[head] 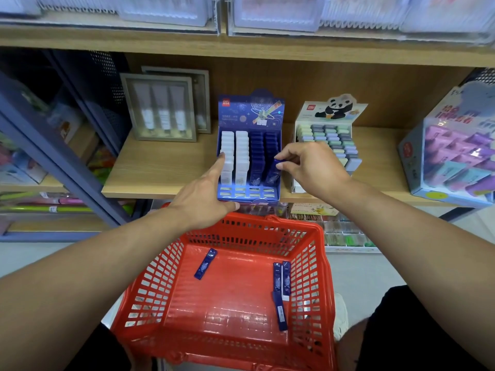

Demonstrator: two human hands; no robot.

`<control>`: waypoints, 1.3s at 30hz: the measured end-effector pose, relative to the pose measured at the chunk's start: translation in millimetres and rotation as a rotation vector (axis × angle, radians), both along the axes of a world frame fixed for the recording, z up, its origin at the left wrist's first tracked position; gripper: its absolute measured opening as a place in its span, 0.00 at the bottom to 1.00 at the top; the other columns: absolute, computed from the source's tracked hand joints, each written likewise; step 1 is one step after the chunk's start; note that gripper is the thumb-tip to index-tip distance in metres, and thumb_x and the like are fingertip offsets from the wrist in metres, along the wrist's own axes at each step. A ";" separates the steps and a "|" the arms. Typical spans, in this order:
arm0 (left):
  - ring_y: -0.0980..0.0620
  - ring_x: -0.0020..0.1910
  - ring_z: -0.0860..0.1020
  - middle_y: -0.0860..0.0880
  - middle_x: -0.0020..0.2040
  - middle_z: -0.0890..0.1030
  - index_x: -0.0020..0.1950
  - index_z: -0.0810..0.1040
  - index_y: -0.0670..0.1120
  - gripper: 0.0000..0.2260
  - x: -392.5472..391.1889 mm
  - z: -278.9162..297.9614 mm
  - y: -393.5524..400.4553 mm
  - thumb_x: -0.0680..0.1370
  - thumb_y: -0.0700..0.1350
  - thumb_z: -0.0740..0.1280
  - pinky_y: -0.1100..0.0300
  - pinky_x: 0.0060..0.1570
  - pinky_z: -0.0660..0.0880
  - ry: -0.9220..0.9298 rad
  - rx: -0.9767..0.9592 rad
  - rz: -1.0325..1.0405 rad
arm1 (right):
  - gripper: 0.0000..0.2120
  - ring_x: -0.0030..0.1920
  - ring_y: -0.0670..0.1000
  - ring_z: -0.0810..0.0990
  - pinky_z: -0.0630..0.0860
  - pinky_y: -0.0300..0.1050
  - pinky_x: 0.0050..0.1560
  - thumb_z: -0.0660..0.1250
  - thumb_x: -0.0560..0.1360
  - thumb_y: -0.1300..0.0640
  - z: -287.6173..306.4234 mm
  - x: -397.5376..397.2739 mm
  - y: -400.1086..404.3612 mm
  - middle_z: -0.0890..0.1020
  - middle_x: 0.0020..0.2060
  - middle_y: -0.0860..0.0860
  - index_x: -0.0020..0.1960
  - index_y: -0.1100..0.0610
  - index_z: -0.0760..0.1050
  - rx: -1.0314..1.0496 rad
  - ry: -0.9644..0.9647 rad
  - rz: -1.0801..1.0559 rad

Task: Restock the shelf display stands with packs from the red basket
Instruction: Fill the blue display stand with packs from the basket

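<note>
A blue display stand (250, 113) sits on the wooden shelf (160, 167), with two white columns of packs on its left and two dark blue columns on its right. My left hand (207, 191) rests against the stand's left front, index finger straight on the white packs, thumb under the front edge. My right hand (310, 164) pinches a dark blue pack (272, 174) standing in the rightmost column. Below, the red basket (160, 285) holds one blue pack (205, 264) at the left and several blue packs (281, 287) by its right wall.
A panda-topped stand (332, 129) of pastel erasers sits just right of the blue stand. A large purple boxed display (452, 153) stands at the far right, framed tube sets (160, 108) at the left. Another shelf runs overhead. Dark metal racking (53, 145) stands to the left.
</note>
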State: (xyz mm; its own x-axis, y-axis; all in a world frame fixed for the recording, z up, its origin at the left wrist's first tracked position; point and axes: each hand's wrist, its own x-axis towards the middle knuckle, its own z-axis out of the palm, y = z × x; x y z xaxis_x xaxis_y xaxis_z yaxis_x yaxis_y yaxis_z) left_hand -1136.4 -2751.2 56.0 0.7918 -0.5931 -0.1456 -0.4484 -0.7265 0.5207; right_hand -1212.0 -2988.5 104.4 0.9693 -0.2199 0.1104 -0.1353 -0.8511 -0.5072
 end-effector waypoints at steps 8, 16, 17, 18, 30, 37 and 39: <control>0.49 0.42 0.81 0.54 0.77 0.69 0.81 0.41 0.61 0.50 -0.7 -1.5 1.2 0.73 0.55 0.75 0.60 0.40 0.72 0.019 -0.051 -0.043 | 0.07 0.45 0.48 0.83 0.72 0.34 0.50 0.73 0.76 0.57 -9.2 10.5 3.3 0.86 0.48 0.50 0.54 0.54 0.85 -0.080 -0.093 -0.074; 0.43 0.61 0.80 0.59 0.82 0.46 0.80 0.39 0.63 0.51 -7.5 6.6 2.2 0.73 0.58 0.75 0.53 0.57 0.77 0.106 -0.020 -0.045 | 0.07 0.46 0.44 0.82 0.71 0.34 0.50 0.72 0.76 0.60 -13.9 18.4 4.0 0.87 0.48 0.49 0.52 0.54 0.86 -0.120 -0.036 -0.064; 0.43 0.62 0.79 0.60 0.82 0.46 0.81 0.40 0.62 0.50 -8.7 8.5 2.2 0.73 0.59 0.75 0.55 0.57 0.75 0.115 -0.018 -0.044 | 0.07 0.48 0.47 0.83 0.72 0.35 0.50 0.72 0.76 0.59 -14.0 18.5 3.1 0.87 0.49 0.49 0.52 0.53 0.86 -0.139 -0.032 -0.073; 0.44 0.63 0.78 0.61 0.82 0.46 0.81 0.40 0.62 0.50 -9.7 10.2 2.6 0.73 0.58 0.75 0.58 0.56 0.73 0.118 -0.012 -0.047 | 0.07 0.50 0.48 0.83 0.72 0.37 0.50 0.72 0.76 0.59 -14.1 18.4 2.2 0.86 0.49 0.48 0.52 0.53 0.86 -0.151 -0.031 -0.082; 0.51 0.68 0.76 0.58 0.82 0.41 0.81 0.36 0.59 0.51 -9.0 14.3 1.4 0.75 0.53 0.74 0.51 0.66 0.72 0.110 0.023 -0.092 | 0.06 0.44 0.49 0.82 0.80 0.45 0.53 0.72 0.77 0.57 -20.7 10.1 6.0 0.85 0.49 0.50 0.53 0.53 0.85 -0.126 -0.113 -0.060; 0.47 0.56 0.81 0.56 0.82 0.44 0.81 0.37 0.60 0.50 -3.6 14.8 0.5 0.75 0.53 0.74 0.56 0.57 0.75 0.078 0.059 -0.064 | 0.07 0.52 0.52 0.81 0.77 0.45 0.54 0.71 0.77 0.57 -22.6 19.2 7.3 0.84 0.52 0.51 0.54 0.53 0.85 -0.151 -0.062 -0.052; 0.47 0.63 0.79 0.56 0.83 0.45 0.81 0.38 0.58 0.50 -4.1 12.5 1.3 0.74 0.53 0.74 0.58 0.63 0.71 0.057 0.045 -0.075 | 0.07 0.52 0.53 0.82 0.77 0.46 0.54 0.71 0.77 0.57 -22.8 21.9 5.8 0.84 0.51 0.51 0.54 0.53 0.85 -0.144 -0.047 -0.052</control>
State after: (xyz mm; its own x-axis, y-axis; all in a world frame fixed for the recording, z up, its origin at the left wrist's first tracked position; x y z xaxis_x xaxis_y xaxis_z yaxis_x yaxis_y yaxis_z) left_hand -1140.5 -2749.9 68.5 0.7348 -0.6426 -0.2171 -0.4733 -0.7151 0.5144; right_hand -1190.1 -2982.7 81.6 0.9501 -0.2479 0.1893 -0.1598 -0.9081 -0.3871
